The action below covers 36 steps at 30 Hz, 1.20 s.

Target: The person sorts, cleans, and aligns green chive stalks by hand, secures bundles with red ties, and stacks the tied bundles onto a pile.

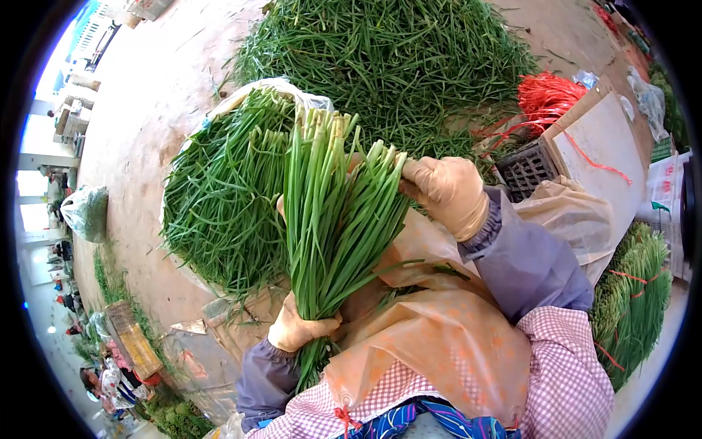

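Observation:
A thick bunch of garlic chives [325, 219] stands nearly upright over my lap, pale cut ends at the top and green leaves below. My left hand [298, 328], in a tan glove, is wrapped round the leafy lower part. My right hand [447, 192], gloved the same way, is closed at the pale ends on the bunch's right side, where some stalks fan away from the rest. Its fingertips are partly hidden by the stalks. Right behind the bunch lies a larger heap of chives [223, 194] in a pale wrapping [281, 86].
A big pile of loose green leaves [380, 66] covers the floor ahead. To the right are red plastic strings [548, 99], a black crate [528, 172] and a white board [607, 175]. Tied chive bundles [632, 307] lie at my far right. Another person [113, 384] is at lower left.

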{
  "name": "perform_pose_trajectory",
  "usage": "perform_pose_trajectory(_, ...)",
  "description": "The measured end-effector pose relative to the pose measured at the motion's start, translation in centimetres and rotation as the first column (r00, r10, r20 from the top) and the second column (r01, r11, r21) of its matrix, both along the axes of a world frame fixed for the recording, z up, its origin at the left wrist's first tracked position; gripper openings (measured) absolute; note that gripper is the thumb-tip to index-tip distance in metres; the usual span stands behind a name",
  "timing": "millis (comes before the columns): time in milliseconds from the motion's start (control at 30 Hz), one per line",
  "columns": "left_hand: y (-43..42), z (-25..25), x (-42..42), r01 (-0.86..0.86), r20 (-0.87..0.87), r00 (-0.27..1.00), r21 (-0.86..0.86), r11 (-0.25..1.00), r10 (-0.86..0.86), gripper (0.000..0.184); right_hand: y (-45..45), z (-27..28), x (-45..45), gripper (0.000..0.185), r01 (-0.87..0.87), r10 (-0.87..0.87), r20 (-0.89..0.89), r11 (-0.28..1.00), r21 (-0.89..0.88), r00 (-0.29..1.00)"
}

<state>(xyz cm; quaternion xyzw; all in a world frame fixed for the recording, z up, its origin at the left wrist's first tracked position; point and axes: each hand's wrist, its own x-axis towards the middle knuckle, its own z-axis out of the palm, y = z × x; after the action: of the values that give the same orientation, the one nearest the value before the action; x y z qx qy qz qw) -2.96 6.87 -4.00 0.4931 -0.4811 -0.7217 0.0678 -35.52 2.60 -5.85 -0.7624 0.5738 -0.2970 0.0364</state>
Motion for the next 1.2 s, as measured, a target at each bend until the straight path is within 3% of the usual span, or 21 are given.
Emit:
perform_pose_trajectory(67,0.0,-0.2,0.3,0.042,0.028,0.999,-0.033,0.999,-0.041,0.035,-0.4,-0.6,-0.2,0.013,-0.081,0.071,-0.111,0.993,-0.091,0.991)
perform_pose_trajectory(100,0.2,-0.1,0.2,0.007,0.022,1.0,-0.038,0.999,-0.006,0.031,-0.3,-0.9,-0.6,0.024,-0.076,0.071,-0.08,0.995,-0.069,0.994)
perform_pose_trajectory(200,0.7,-0.1,-0.3,-0.077,-0.009,0.997,-0.062,0.995,0.077,0.023,-1.1,-1.8,-2.7,0.007,0.191,-0.172,0.089,0.933,-0.306,0.981)
perform_pose_trajectory(267,0.8,-0.5,-0.2,-0.099,-0.032,0.995,-0.094,0.991,0.097,0.024,-2.8,-1.9,-7.0,0.007,0.528,-0.527,0.109,0.849,0.021,0.843)
perform_pose_trajectory(333,0.7,-1.1,0.0,-0.049,-0.041,0.998,-0.203,0.978,0.042,0.026,-3.8,-3.4,-11.5,0.013,0.532,-0.55,0.018,0.815,0.23,0.835)
perform_pose_trajectory(400,0.4,-1.2,0.2,-0.024,-0.031,0.999,-0.185,0.983,0.019,0.034,-3.9,-0.2,-8.5,0.031,0.268,-0.261,0.138,0.963,-0.033,0.955)
perform_pose_trajectory(467,0.2,-0.9,0.2,-0.023,-0.004,1.0,-0.038,0.999,0.023,0.047,-3.9,4.4,-4.0,0.051,0.018,-0.02,0.028,0.998,0.058,0.999)
perform_pose_trajectory(533,0.4,-0.7,-0.2,-0.045,-0.011,0.999,-0.099,0.994,0.044,0.035,-4.7,5.3,-1.5,0.06,-0.218,0.247,-0.079,0.939,0.264,0.966)
perform_pose_trajectory(600,0.4,-0.4,-0.4,-0.059,-0.012,0.998,-0.111,0.992,0.058,0.031,-7.2,8.2,1.6,0.049,-0.164,0.433,-0.161,0.622,0.766,0.887)
perform_pose_trajectory(700,0.1,-0.3,0.1,0.002,-0.001,1.0,0.0,1.0,-0.002,0.043,-8.0,4.4,2.0,0.032,-0.505,0.595,0.071,0.607,0.613,0.801)
perform_pose_trajectory(767,-1.0,-0.8,1.2,0.144,-0.002,0.989,0.131,0.981,-0.145,0.063,-7.5,2.7,2.4,0.024,-0.596,0.635,0.025,0.71,0.376,0.772)
perform_pose_trajectory(833,-1.4,-0.9,1.1,0.151,-0.091,0.984,-0.009,0.989,-0.151,0.07,-7.0,1.8,2.7,0.019,-0.605,0.623,-0.116,0.781,0.157,0.774)
perform_pose_trajectory(867,-1.6,-0.8,0.9,0.151,-0.137,0.977,-0.082,0.985,-0.162,0.074,-6.6,1.8,2.9,0.019,-0.561,0.573,-0.069,0.816,0.141,0.816)
perform_pose_trajectory(933,-1.6,-0.5,0.8,0.115,-0.161,0.981,0.007,0.993,-0.112,0.082,-5.7,1.8,3.3,0.019,-0.463,0.464,0.024,0.879,0.111,0.886)
perform_pose_trajectory(967,-1.6,-0.4,0.7,0.113,-0.161,0.981,0.016,0.993,-0.109,0.083,-5.5,1.8,3.3,0.015,-0.446,0.381,0.36,0.888,0.115,0.852)
perform_pose_trajectory(1033,-1.5,-0.4,0.9,0.106,-0.153,0.983,0.039,0.994,-0.099,0.083,-5.0,1.8,3.1,0.014,-0.418,0.093,0.866,0.897,0.142,0.491)
perform_pose_trajectory(1067,-1.4,-0.4,1.0,0.102,-0.144,0.985,0.05,0.993,-0.094,0.083,-4.8,1.7,2.8,0.019,-0.411,-0.078,0.975,0.898,0.16,0.209)
perform_pose_trajectory(1100,-1.3,-0.5,1.0,0.1,-0.135,0.987,0.059,0.993,-0.092,0.082,-5.4,1.5,1.5,0.022,-0.351,-0.113,0.97,0.918,0.185,0.215)
perform_pose_trajectory(1133,-1.2,-0.5,1.2,0.103,-0.118,0.988,0.059,0.993,-0.095,0.08,-6.2,1.3,0.2,0.025,-0.313,-0.264,0.96,0.908,0.278,0.088)
perform_pose_trajectory(1167,-1.1,-0.7,1.3,0.106,-0.101,0.99,0.058,0.993,-0.1,0.079,-7.0,1.1,-2.0,0.026,-0.293,-0.197,0.976,0.931,0.217,0.095)
perform_pose_trajectory(1200,-1.1,-0.9,1.4,0.109,-0.086,0.991,0.059,0.992,-0.103,0.077,-7.2,2.0,-4.3,0.027,-0.259,-0.297,0.954,0.918,0.3,0.049)
